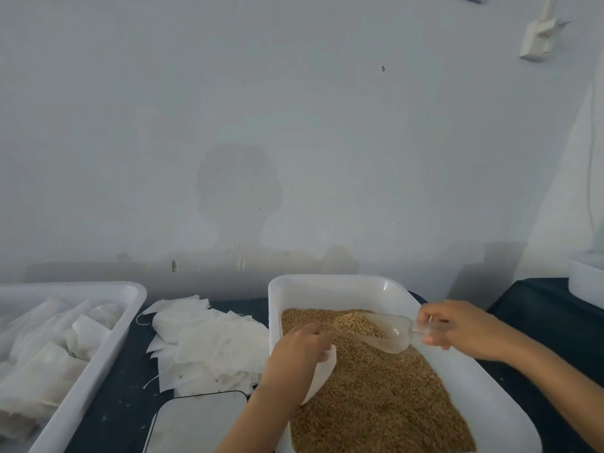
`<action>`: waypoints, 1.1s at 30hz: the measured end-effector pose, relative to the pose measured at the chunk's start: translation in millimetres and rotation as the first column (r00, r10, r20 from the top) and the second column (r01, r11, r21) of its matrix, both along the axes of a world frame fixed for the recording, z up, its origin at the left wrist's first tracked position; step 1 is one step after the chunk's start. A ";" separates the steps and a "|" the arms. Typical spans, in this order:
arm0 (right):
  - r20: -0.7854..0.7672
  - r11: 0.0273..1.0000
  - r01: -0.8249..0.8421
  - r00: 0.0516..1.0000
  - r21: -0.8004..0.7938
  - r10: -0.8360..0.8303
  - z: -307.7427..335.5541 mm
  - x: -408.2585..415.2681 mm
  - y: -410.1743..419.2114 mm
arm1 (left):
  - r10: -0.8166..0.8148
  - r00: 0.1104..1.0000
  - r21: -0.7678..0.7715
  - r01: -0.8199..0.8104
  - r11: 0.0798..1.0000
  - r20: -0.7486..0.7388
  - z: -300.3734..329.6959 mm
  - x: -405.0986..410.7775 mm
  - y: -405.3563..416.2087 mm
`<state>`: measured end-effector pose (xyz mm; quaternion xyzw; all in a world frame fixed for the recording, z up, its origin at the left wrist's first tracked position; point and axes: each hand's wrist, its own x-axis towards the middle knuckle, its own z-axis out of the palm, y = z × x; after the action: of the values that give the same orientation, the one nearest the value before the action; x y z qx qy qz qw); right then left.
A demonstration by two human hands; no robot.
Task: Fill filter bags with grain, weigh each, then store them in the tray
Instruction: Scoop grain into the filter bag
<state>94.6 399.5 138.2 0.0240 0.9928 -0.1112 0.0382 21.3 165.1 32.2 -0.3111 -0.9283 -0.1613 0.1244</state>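
A white tub (327, 286) at the right holds brown grain (376, 397). My right hand (457, 331) grips the handle of a clear plastic scoop (389, 331), which carries a heap of grain and points left. My left hand (297, 354) holds a white filter bag (322, 374) over the grain, just left of the scoop's mouth. A white tray (108, 348) at the left holds several filled filter bags (49, 361). A white scale (199, 423) with a dark rim sits at the front, between tray and tub.
A loose pile of empty filter bags (209, 344) lies on the dark tabletop (124, 397) between the tray and the tub. Another white container (588, 282) stands at the far right edge. A pale wall rises directly behind the table.
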 end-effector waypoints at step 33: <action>0.112 0.946 -0.054 0.993 0.319 0.019 56.5 -6.5 -37.9 | -0.169 0.980 0.179 0.186 0.966 -0.108 -0.7 7.9 -2.1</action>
<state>88.1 361.6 194.8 0.0176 0.9944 0.0543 0.0894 29.1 163.1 31.5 -0.3871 -0.8705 -0.2441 0.1809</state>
